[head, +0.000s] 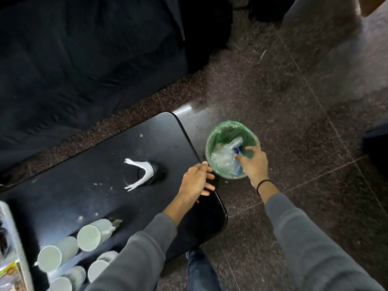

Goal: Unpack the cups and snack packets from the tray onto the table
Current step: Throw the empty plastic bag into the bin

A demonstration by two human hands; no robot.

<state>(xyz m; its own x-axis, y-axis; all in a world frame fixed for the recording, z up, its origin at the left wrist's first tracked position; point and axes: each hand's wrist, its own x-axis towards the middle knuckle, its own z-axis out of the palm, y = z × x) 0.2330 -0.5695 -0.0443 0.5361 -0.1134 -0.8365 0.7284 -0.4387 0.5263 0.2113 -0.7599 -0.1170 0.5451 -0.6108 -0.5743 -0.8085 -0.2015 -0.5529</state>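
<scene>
Several white paper cups (89, 237) stand upside down in a cluster on the black table (84, 194) at the lower left. The tray (15, 234) shows as a pale rim at the far left edge, with a yellow snack packet (8, 269) partly visible in it. My left hand (196, 180) rests on the table's right edge with fingers fairly straight, holding nothing. My right hand (253, 162) reaches into a green-lined bin (216, 135) on the floor and pinches a clear plastic wrapper (222, 156) with blue print.
A dark round cup (156, 172) with a torn white strip (144, 174) across it sits mid-table, with white crumbs around. A dark sofa fills the upper left. Speckled stone floor lies to the right. My jeans-clad leg shows below the table edge.
</scene>
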